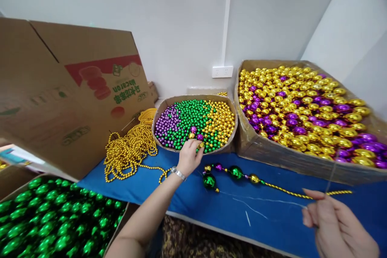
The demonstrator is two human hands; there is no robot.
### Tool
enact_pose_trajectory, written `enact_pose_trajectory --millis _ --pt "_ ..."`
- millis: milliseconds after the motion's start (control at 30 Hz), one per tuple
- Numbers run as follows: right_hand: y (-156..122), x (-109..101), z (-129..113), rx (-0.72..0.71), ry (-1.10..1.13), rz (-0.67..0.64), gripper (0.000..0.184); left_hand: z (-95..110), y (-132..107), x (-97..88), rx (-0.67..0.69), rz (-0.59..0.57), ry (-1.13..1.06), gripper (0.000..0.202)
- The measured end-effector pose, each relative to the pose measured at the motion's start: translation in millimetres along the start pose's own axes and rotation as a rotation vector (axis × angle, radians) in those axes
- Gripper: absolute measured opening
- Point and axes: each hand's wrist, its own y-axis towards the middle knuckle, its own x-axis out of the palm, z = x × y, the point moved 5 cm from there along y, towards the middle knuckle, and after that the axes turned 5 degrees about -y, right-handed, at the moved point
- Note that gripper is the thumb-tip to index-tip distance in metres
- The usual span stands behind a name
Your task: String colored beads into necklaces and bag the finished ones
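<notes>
Small shiny beads (193, 123) in purple, green and gold fill a round cardboard tray (230, 145) at the middle of the frame, the colours lying in three loose patches. The left hand (189, 156), a silver wristwatch (177, 173) on its wrist, reaches over the tray's near rim, its fingertips pinched on a single gold bead (201, 145). The right hand (335, 221), at the lower right, is curled shut on a thin pale thread (266, 200) that trails across the blue counter (272, 229).

Picking cleanly looks to call for a light pinch with the fingertips alone, lifting one bead straight up so its neighbours do not spill over the low rim. The thread looks best kept taut and off the counter.

Just below the tray lies a part-strung strand of larger green, purple and gold balls (236, 172), close under the left wrist, where a careless sweep could drag it. A heap of gold bead chains (130, 151) lies left of the tray. A big cardboard box of gold and purple balls (287, 161) crowds the right, a box of green balls (45, 217) the lower left, and a tilted cardboard carton (60, 88) fills the upper left.
</notes>
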Motion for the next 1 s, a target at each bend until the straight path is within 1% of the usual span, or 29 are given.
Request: enact_pose_trajectory --millis 100,167,233,300,367,433,500,567,600,633,733,767,800,833,900,1000 --pt "-1.6 8.3 -0.6 0.044 0.002 -0.076 0.030 -17.4 32.3 10.8 -0.132 -0.154 0.126 0.028" --pt "-4.7 14.5 2.1 0.027 -0.003 -0.133 0.031 -23.8 49.6 19.4 -0.166 -0.221 0.149 0.029" --pt "-9.2 20.8 4.6 -0.004 -0.030 -0.190 0.032 -27.0 61.7 28.4 -0.183 -0.270 0.145 0.025" --pt "-14.1 27.6 5.6 -0.028 -0.086 -0.249 0.034 -28.1 68.1 35.9 -0.204 -0.309 0.133 0.018" --pt "-18.5 34.8 3.6 -0.058 -0.147 -0.305 0.035 -27.0 70.0 39.2 -0.216 -0.318 0.103 0.016" --pt "-22.0 42.2 -0.3 -0.095 -0.213 -0.349 0.036 -24.0 68.4 37.2 -0.222 -0.294 0.053 0.019" --pt "-24.8 49.3 -4.5 -0.148 -0.266 -0.374 0.035 -19.1 63.5 30.3 -0.225 -0.248 -0.016 0.023" --pt "-27.7 56.5 -8.0 -0.229 -0.290 -0.388 0.033 -12.1 54.6 20.7 -0.224 -0.201 -0.092 0.026" --pt "-29.4 60.0 -9.5 -0.281 -0.294 -0.388 0.032 -8.4 48.5 15.7 -0.242 -0.176 -0.201 0.027" --pt "-31.2 63.4 -10.7 -0.336 -0.296 -0.386 0.031 -4.9 41.2 11.4 -0.279 -0.153 -0.374 0.028" --pt "-37.0 72.9 -12.5 -0.471 -0.302 -0.380 0.028 6.4 14.6 5.4 -0.477 -0.104 -1.112 0.031" --pt "-38.9 75.6 -13.1 -0.504 -0.306 -0.381 0.028 10.9 5.6 5.5 -0.549 -0.100 -1.321 0.032" --pt "-40.5 77.8 -13.8 -0.533 -0.311 -0.379 0.028 15.5 -2.7 6.0 -0.608 -0.109 -1.458 0.033" --pt "-41.7 79.3 -14.8 -0.560 -0.317 -0.373 0.028 19.7 -10.0 6.8 -0.656 -0.122 -1.550 0.034" --pt "-43.0 80.4 -16.5 -0.602 -0.339 -0.353 0.028 26.2 -21.1 8.5 -0.713 -0.153 -1.653 0.033" --pt "-41.8 78.0 -17.2 -0.637 -0.392 -0.316 0.028 31.2 -29.5 10.3 -0.705 -0.192 -1.710 0.032"
